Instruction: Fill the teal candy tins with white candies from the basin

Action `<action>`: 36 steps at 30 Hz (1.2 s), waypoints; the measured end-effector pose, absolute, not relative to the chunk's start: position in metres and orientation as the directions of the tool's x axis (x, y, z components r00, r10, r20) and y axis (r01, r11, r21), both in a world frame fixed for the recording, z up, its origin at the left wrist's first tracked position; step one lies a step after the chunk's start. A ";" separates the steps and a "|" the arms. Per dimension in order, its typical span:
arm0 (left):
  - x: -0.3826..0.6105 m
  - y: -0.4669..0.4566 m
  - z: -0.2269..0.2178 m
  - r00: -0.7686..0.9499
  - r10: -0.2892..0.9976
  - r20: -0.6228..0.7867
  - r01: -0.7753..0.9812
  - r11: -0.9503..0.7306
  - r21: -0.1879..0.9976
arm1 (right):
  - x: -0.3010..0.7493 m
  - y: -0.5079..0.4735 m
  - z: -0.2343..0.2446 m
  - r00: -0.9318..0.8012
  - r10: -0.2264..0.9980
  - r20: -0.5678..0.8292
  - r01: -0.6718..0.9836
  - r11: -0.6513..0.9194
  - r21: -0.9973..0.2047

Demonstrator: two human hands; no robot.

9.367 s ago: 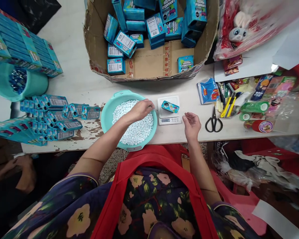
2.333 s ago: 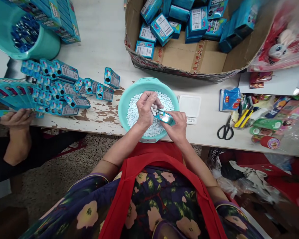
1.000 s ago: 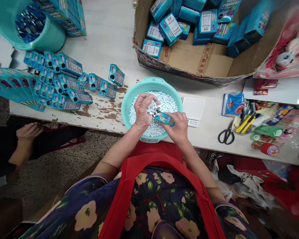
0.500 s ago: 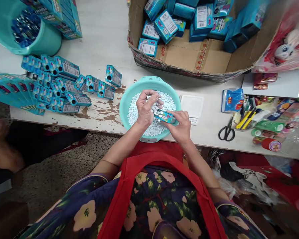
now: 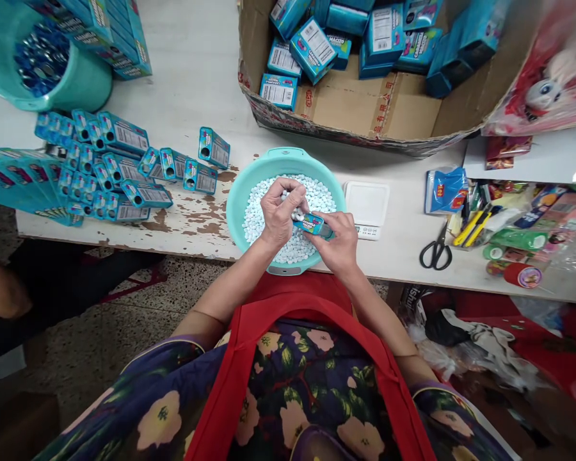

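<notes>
A teal bowl [image 5: 249,176] full of small white candies [image 5: 259,221] sits at the table's near edge. Over it my right hand [image 5: 338,243] grips a small blue candy tin [image 5: 313,225], held sideways. My left hand [image 5: 279,211] is cupped and closed round a handful of white candies, pressed against the tin's open end. A small white scale [image 5: 368,205] lies just right of the bowl with nothing on it.
Several small blue tins [image 5: 125,169] lie in a heap at left, beside a teal bucket [image 5: 77,83] of blue pieces. A cardboard box [image 5: 374,112] of blue cartons stands behind the bowl. Scissors [image 5: 432,250], pens and tape rolls lie at right. Another person's arm [image 5: 0,294] shows at far left.
The tin has left the scale and is in my right hand over the bowl. My left hand has closed tighter on the candies against the tin. The other person's hand dropped lower at left.
</notes>
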State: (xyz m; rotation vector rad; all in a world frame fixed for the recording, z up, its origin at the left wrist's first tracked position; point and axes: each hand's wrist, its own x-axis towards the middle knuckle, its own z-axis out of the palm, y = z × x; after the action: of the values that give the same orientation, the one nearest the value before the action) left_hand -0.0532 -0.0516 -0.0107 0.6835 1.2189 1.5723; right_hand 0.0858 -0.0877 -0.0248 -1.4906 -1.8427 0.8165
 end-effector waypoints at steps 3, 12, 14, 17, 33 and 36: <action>-0.054 -0.052 -0.013 -0.424 0.897 -0.129 -0.359 -0.036 0.933 | 0.083 -0.087 -0.023 -0.191 0.978 0.088 0.606 0.188 -0.773; -0.048 -0.049 -0.009 -0.432 0.880 -0.196 -0.447 -0.020 0.894 | 0.086 -0.088 -0.015 -0.219 0.970 0.102 0.611 0.218 -0.761; -0.048 -0.050 -0.008 -0.416 0.887 -0.200 -0.458 -0.015 0.889 | 0.088 -0.089 -0.014 -0.184 0.975 0.124 0.585 0.210 -0.784; -0.047 -0.052 -0.005 -0.391 0.900 -0.190 -0.444 -0.004 0.896 | 0.089 -0.090 -0.015 -0.172 0.976 0.131 0.562 0.206 -0.801; -0.105 -0.060 -0.084 -0.297 0.909 -0.292 0.145 0.345 0.927 | 0.088 -0.087 -0.050 -0.094 0.992 -0.082 0.196 -0.063 -0.979; -0.110 -0.065 -0.104 -0.311 0.910 -0.275 0.449 0.396 0.801 | 0.091 -0.087 -0.051 -0.063 0.993 -0.095 0.132 -0.086 -0.987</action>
State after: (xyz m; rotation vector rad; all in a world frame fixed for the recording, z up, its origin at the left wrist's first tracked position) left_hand -0.1098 -0.0647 -0.1042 1.1641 1.9182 0.7938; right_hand 0.0910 -0.0873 -0.0508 -1.3396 -1.3126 1.2649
